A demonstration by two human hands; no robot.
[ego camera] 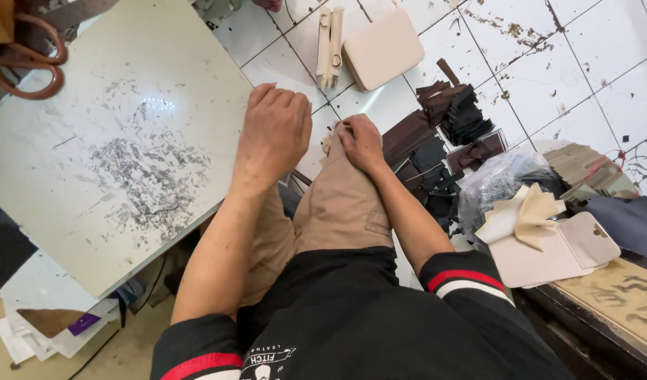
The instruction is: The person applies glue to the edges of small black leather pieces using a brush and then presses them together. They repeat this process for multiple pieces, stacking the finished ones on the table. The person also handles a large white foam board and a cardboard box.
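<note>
Over the raised knee [341,204], both hands' fingers [277,105] curl nearly closed, holding nothing visible.

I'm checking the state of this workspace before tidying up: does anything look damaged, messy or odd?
Yes. The pale board under the left hand is heavily scratched and scuffed in its middle. Dark leather pieces lie in loose heaps on the tiled floor, which is stained in places. The right hand rests on the knee.

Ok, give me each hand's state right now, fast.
Left hand: fingers curled, resting at the edge of the pale board; whether it holds anything cannot be told.
Right hand: closed down on the knee; any held item is hidden.
</note>
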